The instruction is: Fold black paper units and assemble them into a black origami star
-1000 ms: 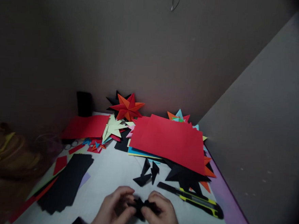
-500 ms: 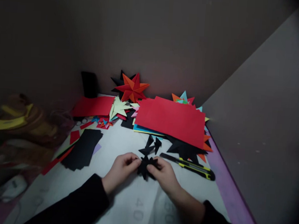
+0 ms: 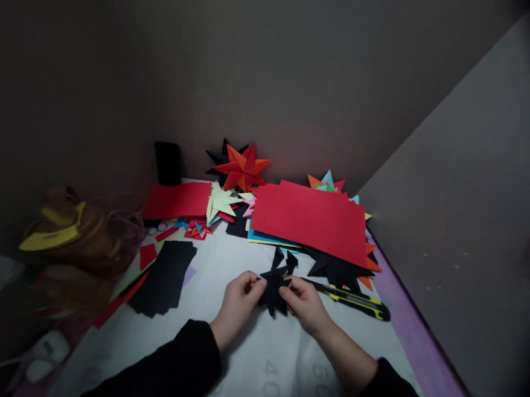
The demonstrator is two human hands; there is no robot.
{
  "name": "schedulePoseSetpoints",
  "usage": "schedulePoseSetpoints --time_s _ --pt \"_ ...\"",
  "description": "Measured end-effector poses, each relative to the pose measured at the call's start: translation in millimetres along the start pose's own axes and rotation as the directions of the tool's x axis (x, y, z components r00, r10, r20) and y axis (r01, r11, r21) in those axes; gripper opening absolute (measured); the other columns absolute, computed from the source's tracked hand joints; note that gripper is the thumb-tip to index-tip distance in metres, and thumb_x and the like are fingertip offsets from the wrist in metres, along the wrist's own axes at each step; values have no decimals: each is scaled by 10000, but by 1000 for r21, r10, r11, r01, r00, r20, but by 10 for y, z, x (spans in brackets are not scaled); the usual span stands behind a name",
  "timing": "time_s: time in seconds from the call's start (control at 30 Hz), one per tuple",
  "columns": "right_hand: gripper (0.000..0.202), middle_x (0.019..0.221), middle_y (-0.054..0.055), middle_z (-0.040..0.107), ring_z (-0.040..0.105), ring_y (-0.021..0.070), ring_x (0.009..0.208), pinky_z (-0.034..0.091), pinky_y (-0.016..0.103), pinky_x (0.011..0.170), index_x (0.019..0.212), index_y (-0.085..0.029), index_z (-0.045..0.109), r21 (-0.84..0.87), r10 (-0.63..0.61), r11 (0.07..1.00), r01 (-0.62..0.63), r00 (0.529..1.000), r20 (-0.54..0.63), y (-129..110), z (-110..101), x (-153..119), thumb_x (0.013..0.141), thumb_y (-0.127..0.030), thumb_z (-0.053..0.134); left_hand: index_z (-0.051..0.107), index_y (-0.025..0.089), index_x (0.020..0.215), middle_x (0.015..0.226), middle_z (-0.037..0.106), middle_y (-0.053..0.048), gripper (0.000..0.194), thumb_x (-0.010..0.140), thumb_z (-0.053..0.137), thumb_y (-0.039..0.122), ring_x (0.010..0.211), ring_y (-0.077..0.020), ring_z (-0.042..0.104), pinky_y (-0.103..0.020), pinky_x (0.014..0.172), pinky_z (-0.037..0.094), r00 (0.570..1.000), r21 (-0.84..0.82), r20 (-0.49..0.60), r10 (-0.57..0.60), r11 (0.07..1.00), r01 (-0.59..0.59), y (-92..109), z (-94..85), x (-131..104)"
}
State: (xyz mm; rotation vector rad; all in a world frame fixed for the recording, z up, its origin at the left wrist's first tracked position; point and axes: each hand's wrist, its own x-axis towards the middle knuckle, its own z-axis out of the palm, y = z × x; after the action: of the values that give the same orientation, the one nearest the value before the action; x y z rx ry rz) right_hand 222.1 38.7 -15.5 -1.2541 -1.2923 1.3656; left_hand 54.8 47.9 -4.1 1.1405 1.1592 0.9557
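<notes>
Between my two hands is a black folded paper star, its points spread out flat. My left hand pinches its left edge between thumb and fingers. On the opposite side, the thumb and fingers of my right hand grip the star's right edge. Just beyond it lie small black folded paper pieces, partly hidden by the star. A yellow and black utility knife rests beside my right hand, its near end partly behind the fingers.
Red paper sheets cover other coloured paper at the back. Black paper strips lie to the left. A red-orange star leans at the wall near a dark upright phone-like object. A brown and yellow item stands far left.
The view has shifted, so everything sits a little further right and lower. The black star now appears flatter and more spread, with both hands still pinching it.
</notes>
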Motion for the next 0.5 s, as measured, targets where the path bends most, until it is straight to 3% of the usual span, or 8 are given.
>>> schedulePoseSetpoints --time_s 0.3,0.5 --pt "215 595 -1 571 511 111 534 408 234 512 665 -144 585 6 3 1000 -3 1000 0 42 16 15 713 -345 644 588 128 739 616 547 2 168 726 615 293 566 -100 485 -218 544 377 1000 30 -2 17 999 -17 13 -15 8" --pt "197 585 -1 583 508 102 502 402 220 475 696 -135 616 -35 -5 999 5 1000 8 -38 59 -49 655 -316 684 616 128 722 595 557 5 152 709 624 279 554 -100 501 -216 532 382 991 93 87 104 989 -112 61 -11 -63"
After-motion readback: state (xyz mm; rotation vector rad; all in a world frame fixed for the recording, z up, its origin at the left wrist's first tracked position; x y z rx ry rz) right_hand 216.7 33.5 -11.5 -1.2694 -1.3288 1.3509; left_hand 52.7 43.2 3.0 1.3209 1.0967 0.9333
